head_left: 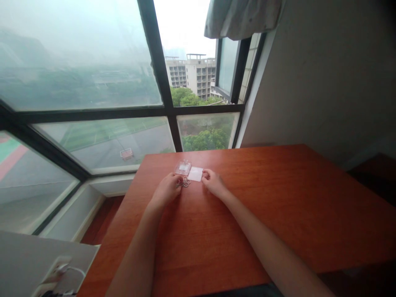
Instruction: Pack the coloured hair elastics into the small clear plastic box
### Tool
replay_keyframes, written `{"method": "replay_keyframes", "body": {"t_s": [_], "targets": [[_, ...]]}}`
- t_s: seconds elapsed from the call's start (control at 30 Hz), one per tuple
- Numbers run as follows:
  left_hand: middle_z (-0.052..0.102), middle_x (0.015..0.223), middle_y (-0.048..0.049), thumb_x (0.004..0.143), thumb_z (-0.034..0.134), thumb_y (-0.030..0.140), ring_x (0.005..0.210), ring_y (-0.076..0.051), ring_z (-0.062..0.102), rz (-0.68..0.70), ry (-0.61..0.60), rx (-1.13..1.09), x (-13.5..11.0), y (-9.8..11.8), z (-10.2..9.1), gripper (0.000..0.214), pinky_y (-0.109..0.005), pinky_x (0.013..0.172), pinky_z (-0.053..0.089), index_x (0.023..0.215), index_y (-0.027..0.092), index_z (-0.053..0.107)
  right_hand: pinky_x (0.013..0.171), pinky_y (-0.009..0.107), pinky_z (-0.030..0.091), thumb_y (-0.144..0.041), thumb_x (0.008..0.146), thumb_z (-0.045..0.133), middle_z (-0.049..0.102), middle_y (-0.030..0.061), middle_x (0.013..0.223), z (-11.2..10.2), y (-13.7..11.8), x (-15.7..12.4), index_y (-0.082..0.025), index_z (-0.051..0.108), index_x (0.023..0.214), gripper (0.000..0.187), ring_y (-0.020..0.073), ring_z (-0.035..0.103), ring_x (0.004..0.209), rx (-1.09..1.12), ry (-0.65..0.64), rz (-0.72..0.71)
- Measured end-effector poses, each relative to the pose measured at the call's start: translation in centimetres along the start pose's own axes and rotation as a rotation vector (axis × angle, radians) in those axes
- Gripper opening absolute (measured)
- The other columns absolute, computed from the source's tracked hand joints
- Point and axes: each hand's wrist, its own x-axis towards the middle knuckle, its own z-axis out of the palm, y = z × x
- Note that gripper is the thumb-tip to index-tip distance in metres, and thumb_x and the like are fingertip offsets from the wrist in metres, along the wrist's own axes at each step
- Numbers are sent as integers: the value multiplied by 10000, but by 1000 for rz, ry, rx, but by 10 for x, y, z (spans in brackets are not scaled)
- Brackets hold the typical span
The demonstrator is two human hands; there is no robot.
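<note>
On the reddish wooden table [278, 206], my left hand [168, 189] rests with its fingers curled beside a small cluster of metal rings [185, 182]. Whether it grips them I cannot make out. A small clear plastic box [182, 167] sits just beyond the rings. Its flat clear lid [195, 173] lies to the right of the box. My right hand [213, 182] has its fingers closed in a pinch at the lid's right edge.
A large window with dark frames [167, 111] stands behind the table. A grey wall [324, 82] runs along the right. A white socket with a plugged cable [58, 270] is at the lower left. A curtain [241, 16] hangs at the top.
</note>
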Motion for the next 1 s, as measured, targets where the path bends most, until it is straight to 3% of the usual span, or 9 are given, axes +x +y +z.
{"method": "replay_keyframes", "body": {"t_s": [0.2,0.37,0.53,0.8,1.0], "targets": [[654,878,-58,745,521,170,776,-194,609,-35,137,-66,6,-9,1,194,-295,720,469,831,201,692,826,269,466,-200,846,519,692,74,1073,-4,-14,0,-213,662,1148,334,204,633,958,-151,1,-55],[689,841,-27,725,443,126,736,-177,622,-58,155,-223,10,-16,7,314,-282,704,480,890,205,698,769,282,464,-279,898,476,621,79,1147,-3,-26,1,-244,677,1094,283,202,630,914,-332,-35,-62],[658,988,-61,768,449,181,909,-200,621,-59,278,-145,11,-23,2,289,-304,818,487,933,194,686,771,273,454,-295,916,464,598,76,1163,0,-32,10,-250,662,1106,278,195,612,940,-394,-51,-83],[601,882,-55,795,519,270,732,-165,602,-79,80,-56,4,-30,-3,256,-277,702,489,942,181,708,838,288,448,-284,905,485,575,92,1203,3,-33,14,-225,604,1200,323,209,578,1023,-367,-18,-149],[614,907,-66,766,516,166,825,-182,590,5,25,62,1,-17,-9,241,-280,777,470,802,203,751,826,260,454,-228,877,496,560,90,1218,1,-23,1,-214,583,1222,356,186,596,975,-280,21,-178]]}}
